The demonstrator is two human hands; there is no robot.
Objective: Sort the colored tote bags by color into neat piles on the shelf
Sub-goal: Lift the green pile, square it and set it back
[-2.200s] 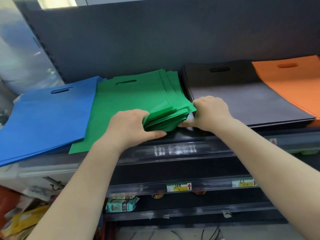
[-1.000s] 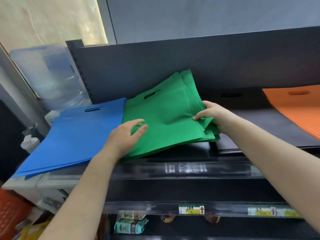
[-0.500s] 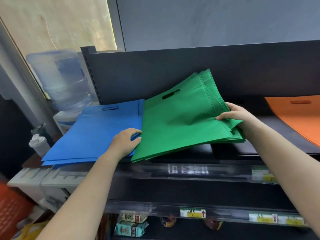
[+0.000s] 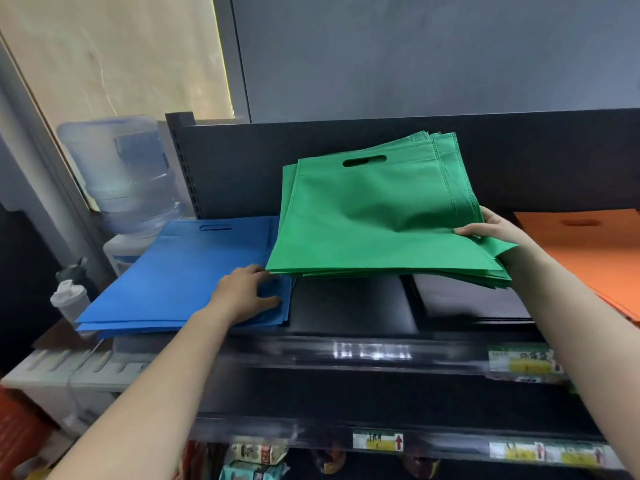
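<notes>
Green non-woven tote bags (image 4: 377, 216), a lifted stack, pinched at the near right corner by the right hand (image 4: 491, 230); left hand (image 4: 246, 296) presses flat on blue pile (image 4: 180, 275). Lower squarely onto black shelf (image 4: 349, 306), edges aligned.

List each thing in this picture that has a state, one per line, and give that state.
Green bags: lifted stack, edges fanned.
Blue bags: flat pile on the shelf.
Orange bags: lying flat.
Black bags: lying flat.
Right hand: grips green bags.
Left hand: rests on blue bags.
</notes>
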